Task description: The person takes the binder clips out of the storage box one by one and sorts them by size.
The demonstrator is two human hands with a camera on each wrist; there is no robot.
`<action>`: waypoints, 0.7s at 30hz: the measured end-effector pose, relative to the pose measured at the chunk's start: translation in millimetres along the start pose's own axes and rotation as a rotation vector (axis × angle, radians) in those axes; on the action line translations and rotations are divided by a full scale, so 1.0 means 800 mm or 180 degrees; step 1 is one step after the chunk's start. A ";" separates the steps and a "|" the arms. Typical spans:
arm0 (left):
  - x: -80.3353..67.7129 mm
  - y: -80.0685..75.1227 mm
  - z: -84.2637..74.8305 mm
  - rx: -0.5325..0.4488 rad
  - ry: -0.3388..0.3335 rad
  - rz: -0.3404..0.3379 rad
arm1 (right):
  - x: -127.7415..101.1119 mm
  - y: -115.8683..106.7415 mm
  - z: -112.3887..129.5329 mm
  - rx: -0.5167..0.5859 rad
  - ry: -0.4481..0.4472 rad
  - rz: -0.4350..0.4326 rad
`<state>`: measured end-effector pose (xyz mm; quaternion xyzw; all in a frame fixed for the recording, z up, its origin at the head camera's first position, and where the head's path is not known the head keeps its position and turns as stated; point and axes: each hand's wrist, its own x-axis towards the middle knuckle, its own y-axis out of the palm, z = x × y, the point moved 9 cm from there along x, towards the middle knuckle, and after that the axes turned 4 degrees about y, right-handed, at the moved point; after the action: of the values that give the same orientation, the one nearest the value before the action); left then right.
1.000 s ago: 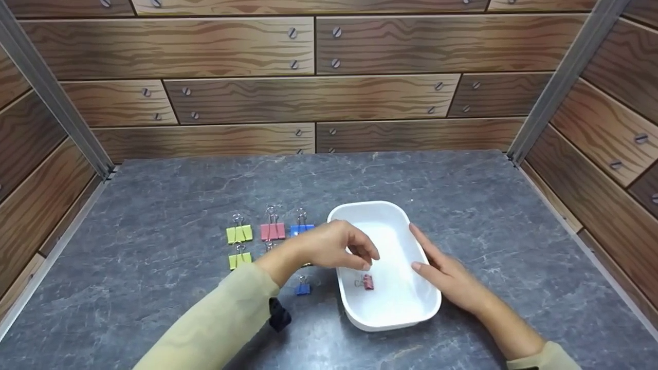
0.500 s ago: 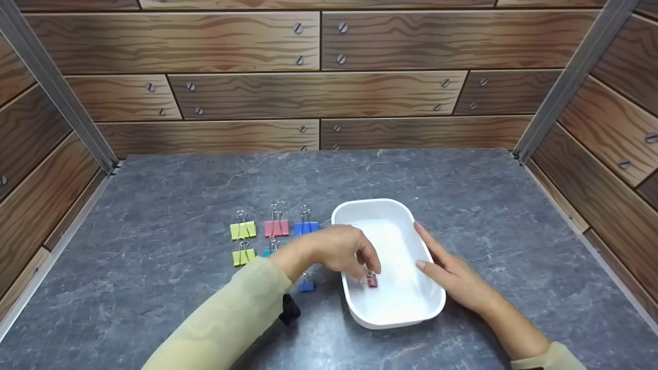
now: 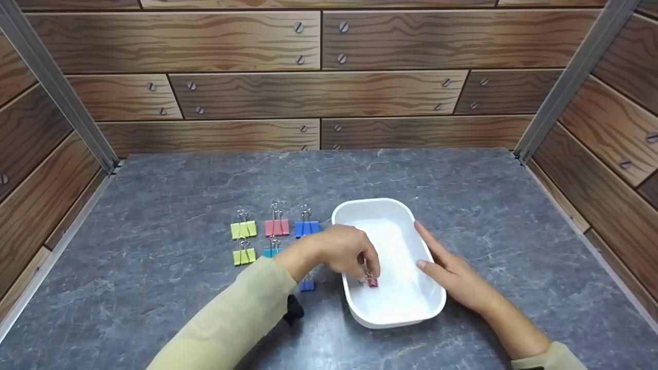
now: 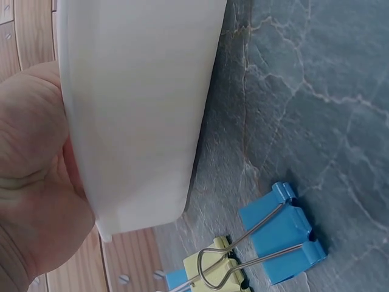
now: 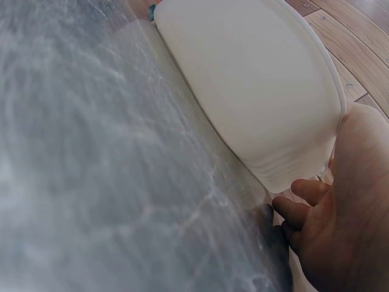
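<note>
A white plastic tub (image 3: 393,308) stands on the grey marbled table. My left hand (image 3: 344,252) reaches over its left wall, and its thumb and fingertips pinch a small red binder clip (image 3: 372,282) low inside, partly covered by the fingers. In the left wrist view the tub's wall (image 4: 140,121) hides those fingertips. My right hand (image 3: 452,277) holds the tub's right side, thumb over the rim and fingers along the outside. In the right wrist view, fingers of the right hand (image 5: 346,213) are bent beside the tub's outer wall.
Left of the tub lie larger binder clips: two yellow-green ones (image 3: 243,229), a red one (image 3: 277,227) and a blue one (image 3: 307,228). A teal clip (image 3: 272,252) and a small blue clip (image 3: 307,284) lie near the left forearm. Wood-patterned walls (image 3: 247,97) enclose the table.
My left hand has lowered into the tub, and its fingertips have closed on the small red binder clip. The right hand keeps its place on the tub's side. The head view has shifted slightly.
</note>
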<state>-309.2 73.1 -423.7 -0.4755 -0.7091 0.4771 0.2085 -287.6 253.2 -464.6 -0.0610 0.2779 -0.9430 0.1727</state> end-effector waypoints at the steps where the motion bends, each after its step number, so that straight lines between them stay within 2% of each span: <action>1: 0.000 0.000 0.000 0.0021 -0.0017 -0.0002 | 0.000 0.000 0.000 0.0005 -0.0003 0.0002; 11: 0.001 0.002 0.000 0.0191 -0.0118 0.0029 | 0.000 0.000 -0.001 0.0021 -0.0026 -0.0012; 21: 0.001 0.003 -0.002 0.0224 -0.0152 0.0065 | -0.002 -0.003 0.005 -0.0029 -0.0032 -0.0056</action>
<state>-307.3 74.8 -425.7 -0.4636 -0.6918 0.5150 0.2032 -285.9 253.5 -459.8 -0.0689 0.2808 -0.9429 0.1655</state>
